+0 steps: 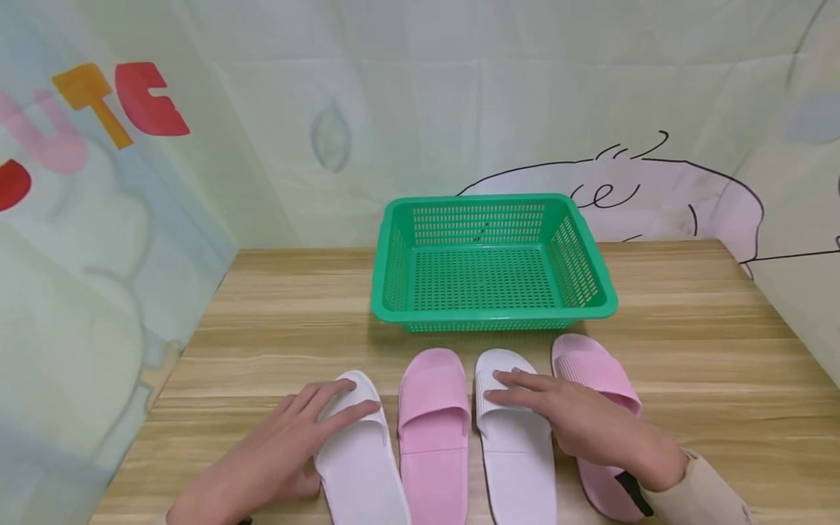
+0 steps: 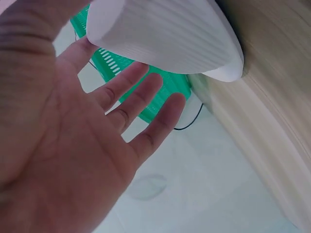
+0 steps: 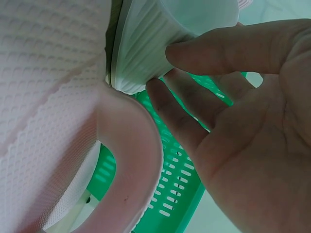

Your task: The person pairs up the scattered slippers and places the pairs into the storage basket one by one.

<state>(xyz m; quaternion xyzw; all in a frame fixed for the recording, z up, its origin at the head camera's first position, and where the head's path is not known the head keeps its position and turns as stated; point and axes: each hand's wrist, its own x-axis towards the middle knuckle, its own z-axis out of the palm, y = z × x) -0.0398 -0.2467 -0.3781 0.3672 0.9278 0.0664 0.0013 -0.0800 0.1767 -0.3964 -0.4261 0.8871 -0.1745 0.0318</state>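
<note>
Two white and two pink slippers stand in a row, toes pointing away from me. Over the strap of the leftmost white slipper [image 1: 366,467] lies my left hand [image 1: 305,423]. Its fingers look spread and nearly straight in the left wrist view, beside the ribbed strap [image 2: 170,36]. My right hand [image 1: 580,419] reaches over the other white slipper [image 1: 518,474], fingertips at its strap. In the right wrist view, thumb and fingers are loosely extended against that strap [image 3: 143,48]. A pink slipper [image 1: 434,467] sits between the white ones; another pink slipper [image 1: 593,364] is partly hidden under my right wrist.
Behind the slippers, a green plastic basket [image 1: 492,315] with nothing in it stands on the wooden table [image 1: 275,321]. A printed cloth [image 1: 282,87] hangs behind the table and along its sides.
</note>
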